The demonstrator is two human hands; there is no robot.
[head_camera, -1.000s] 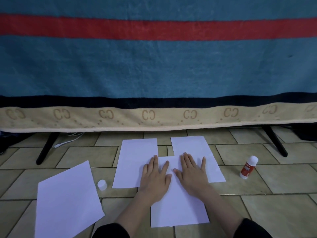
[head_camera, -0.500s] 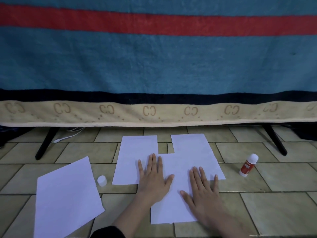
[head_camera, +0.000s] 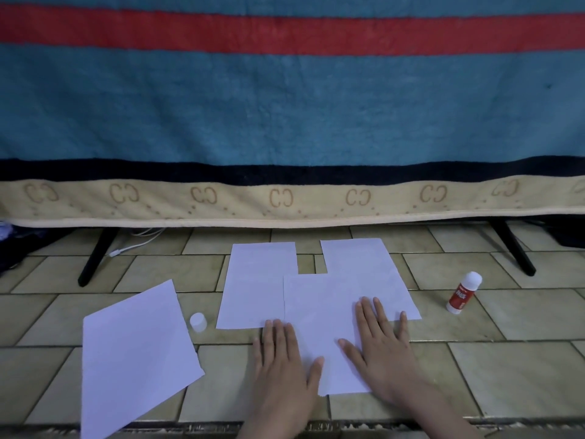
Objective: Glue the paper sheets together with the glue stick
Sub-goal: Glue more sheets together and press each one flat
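Three white paper sheets lie overlapped on the tiled floor: a left sheet (head_camera: 256, 286), a right sheet (head_camera: 364, 264) and a front sheet (head_camera: 319, 312) laid over both. My left hand (head_camera: 281, 369) lies flat, fingers spread, on the front sheet's left edge. My right hand (head_camera: 380, 346) presses flat on its right part. Both hands hold nothing. A red and white glue stick (head_camera: 463, 293) lies to the right, apart from my hands. Its white cap (head_camera: 198, 322) stands left of the sheets.
A fourth loose white sheet (head_camera: 133, 353) lies skewed at the left. A blue, red and beige blanket (head_camera: 285, 122) hangs behind over a frame with black legs (head_camera: 95, 258). A white cable (head_camera: 133, 245) lies under it.
Both hands have slid toward me down the front sheet, the left one to its lower left edge, the right one to its lower right part.
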